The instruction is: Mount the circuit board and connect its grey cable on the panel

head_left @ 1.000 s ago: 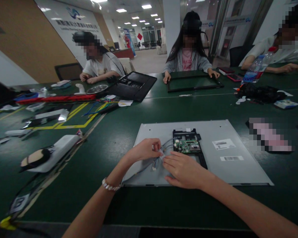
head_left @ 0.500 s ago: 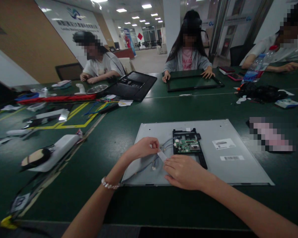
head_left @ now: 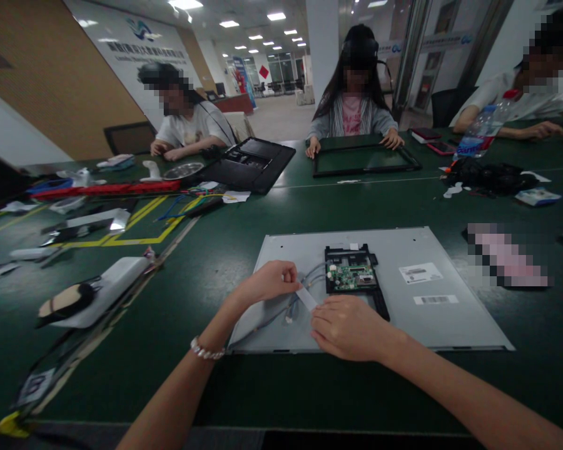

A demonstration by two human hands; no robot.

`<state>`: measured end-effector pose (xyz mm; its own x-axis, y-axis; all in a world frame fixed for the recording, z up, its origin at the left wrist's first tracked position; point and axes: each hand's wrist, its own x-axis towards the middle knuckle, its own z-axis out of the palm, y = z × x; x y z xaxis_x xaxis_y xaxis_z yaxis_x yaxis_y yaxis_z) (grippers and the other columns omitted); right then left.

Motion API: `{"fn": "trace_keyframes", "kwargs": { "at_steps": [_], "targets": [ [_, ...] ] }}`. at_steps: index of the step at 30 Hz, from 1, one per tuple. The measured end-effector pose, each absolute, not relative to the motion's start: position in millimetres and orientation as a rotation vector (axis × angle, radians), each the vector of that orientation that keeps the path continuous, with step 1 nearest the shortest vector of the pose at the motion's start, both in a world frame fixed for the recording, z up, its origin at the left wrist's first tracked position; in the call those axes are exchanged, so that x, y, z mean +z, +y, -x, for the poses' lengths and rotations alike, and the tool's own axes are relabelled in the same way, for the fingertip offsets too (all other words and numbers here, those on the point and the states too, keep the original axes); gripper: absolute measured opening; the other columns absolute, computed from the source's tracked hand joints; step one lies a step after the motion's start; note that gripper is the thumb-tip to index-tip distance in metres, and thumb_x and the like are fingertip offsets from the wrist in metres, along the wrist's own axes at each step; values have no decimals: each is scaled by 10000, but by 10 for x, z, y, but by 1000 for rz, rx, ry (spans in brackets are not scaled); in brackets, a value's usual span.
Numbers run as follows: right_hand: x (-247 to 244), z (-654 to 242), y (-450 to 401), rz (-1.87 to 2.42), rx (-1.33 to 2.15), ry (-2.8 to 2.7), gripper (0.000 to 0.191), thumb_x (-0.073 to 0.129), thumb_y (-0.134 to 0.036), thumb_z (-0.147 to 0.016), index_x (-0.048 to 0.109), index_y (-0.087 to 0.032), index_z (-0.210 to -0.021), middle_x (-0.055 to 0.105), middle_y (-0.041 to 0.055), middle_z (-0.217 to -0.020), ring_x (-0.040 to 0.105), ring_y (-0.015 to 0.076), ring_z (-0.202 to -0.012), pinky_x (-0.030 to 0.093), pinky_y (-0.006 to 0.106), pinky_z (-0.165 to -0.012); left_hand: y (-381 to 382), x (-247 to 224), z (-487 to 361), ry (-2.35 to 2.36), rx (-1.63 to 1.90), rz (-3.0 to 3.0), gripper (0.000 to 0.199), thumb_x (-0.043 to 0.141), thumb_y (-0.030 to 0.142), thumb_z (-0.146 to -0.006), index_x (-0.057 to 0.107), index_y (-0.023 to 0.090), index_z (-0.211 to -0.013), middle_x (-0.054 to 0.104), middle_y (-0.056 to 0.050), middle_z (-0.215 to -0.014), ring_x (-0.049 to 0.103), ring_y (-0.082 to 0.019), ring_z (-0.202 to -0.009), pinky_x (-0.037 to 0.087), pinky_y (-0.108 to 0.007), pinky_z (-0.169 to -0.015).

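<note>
A short white strip of tape is stretched between my two hands over a flat grey display panel. My left hand pinches its upper-left end. At the lower-right end, the fingers of my right hand are closed on it and partly hide it. Thin grey cables run beneath the strip, and a loose white connector shows just below. They lead to a green circuit board in a black bracket on the panel. Two white labels sit to the right, one a barcode label.
Across the table a person holds a black frame. A black monitor back cover lies to its left, near another person. A bottle and black bundle are at right. A white device lies at left.
My right hand has shifted slightly right and down, so more of the tape strip shows between my hands. The left hand keeps its pinch.
</note>
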<state>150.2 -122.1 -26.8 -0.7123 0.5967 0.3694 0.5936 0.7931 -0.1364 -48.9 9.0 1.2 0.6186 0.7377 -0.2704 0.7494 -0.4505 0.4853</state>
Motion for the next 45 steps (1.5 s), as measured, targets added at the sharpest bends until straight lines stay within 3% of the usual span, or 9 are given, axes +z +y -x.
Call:
{"fn": "trace_keyframes", "kwargs": {
  "at_steps": [10,16,19,22,24,27,29,38,45],
  "targets": [
    [-346,-1471,-1219,898,-69,-2462,315,443,-219,-971,695,-130,-805,752,99,-848,688,179,-764,525,346,-821,29,34,464,1140,49,-2312,243,628,412,-739,608,170,-752,584,27,-640,508,-116,-594,339,-237,-588],
    [-170,-1593,-1170,937,-85,-2304,284,448,-222,-965,715,-125,-946,757,100,-970,701,192,-903,528,369,-901,65,94,497,1178,290,-2313,315,562,476,-837,633,170,-805,554,26,-614,485,-111,-565,343,-233,-563],
    [-14,-1857,-1073,1214,-62,-2205,314,425,-244,-974,713,-141,-1047,746,97,-1064,693,204,-984,526,388,-931,120,149,569,1292,430,-2304,345,475,469,-902,641,176,-832,588,3,-648,528,-127,-597,387,-239,-593],
    [34,-2275,-981,1677,-26,-2083,371,419,-309,-960,677,-139,-1166,718,131,-1126,669,275,-1063,540,464,-909,153,179,643,1595,495,-2343,297,470,422,-906,653,188,-913,670,-42,-791,613,-173,-709,442,-271,-658],
    [-29,-2602,-968,1919,-28,-2038,417,399,-314,-948,659,-113,-1205,677,176,-1207,618,327,-1159,508,508,-949,160,173,670,1788,558,-2379,306,479,380,-901,631,181,-1077,690,-88,-996,651,-215,-866,479,-309,-763],
    [-207,-3077,-1041,2125,67,-1925,510,375,-359,-946,574,-86,-1328,563,199,-1380,517,331,-1292,439,486,-1046,166,140,678,1873,556,-2394,493,467,352,-906,484,121,-1341,570,-177,-1324,580,-275,-1176,442,-371,-975],
    [-323,-3334,-1131,2257,174,-1789,572,371,-436,-942,524,-115,-1390,525,186,-1425,460,354,-1341,421,511,-1054,178,120,676,1854,459,-2341,583,458,353,-911,393,85,-1424,491,-207,-1420,502,-294,-1291,399,-382,-1044],
    [-469,-3583,-1387,2196,455,-1598,690,358,-589,-898,475,-178,-1439,564,167,-1389,606,376,-1164,507,536,-929,274,5,738,1768,375,-2119,603,458,389,-902,389,124,-1439,631,-191,-1269,623,-287,-1159,466,-362,-954],
    [-452,-3505,-1389,2118,443,-1595,641,372,-564,-894,513,-200,-1403,520,146,-1439,551,372,-1237,494,532,-957,324,-15,783,1717,409,-2079,610,439,375,-901,357,129,-1453,655,-166,-1227,640,-272,-1112,462,-373,-956]
  ]
}}
